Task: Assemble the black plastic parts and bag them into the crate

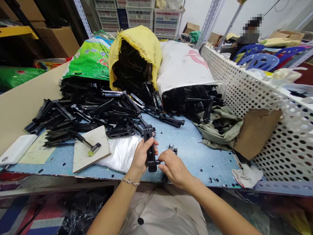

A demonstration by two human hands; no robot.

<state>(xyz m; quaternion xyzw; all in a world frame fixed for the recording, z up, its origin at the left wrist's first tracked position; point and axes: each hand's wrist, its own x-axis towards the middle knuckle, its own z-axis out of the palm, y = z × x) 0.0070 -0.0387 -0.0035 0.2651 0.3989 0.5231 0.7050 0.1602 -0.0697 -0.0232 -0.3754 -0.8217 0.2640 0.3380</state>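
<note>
Left hand (141,155): wrapped snugly around a black part (152,155), thumb laid on its front, beaded bracelet (130,181) at the wrist
Right hand (177,168): in at the part's lower end, thumb and forefinger close around a small stub (157,162); whether they actually pinch it, I cannot tell
Black part: long, narrow, hard-looking, slotted down the face, held above the front of the table between the two hands
Tabletop (188,143): pale blue and speckled, small dark discs dotted over it, another black piece (173,149) just beyond the right hand
Pile (105,111): what a tangle, slim black pieces, some with a glossy sheen, heaped across the back and left
Sacks: three in a row, mouths forward, all showing black pieces; a shiny green one (85,58), a frayed yellow weave (140,40), a white one (181,67) with a pink print
Hammer (94,149): head yellowish and see-through at one end, resting on a scuffed square board (85,160), glossy clear plastic (122,151) beside it
Right side: crumpled olive cloth (223,125), brown cardboard (258,130) leaning on a white panel (234,85) full of round holes, blocking off the blue chairs (260,62) behind
</note>
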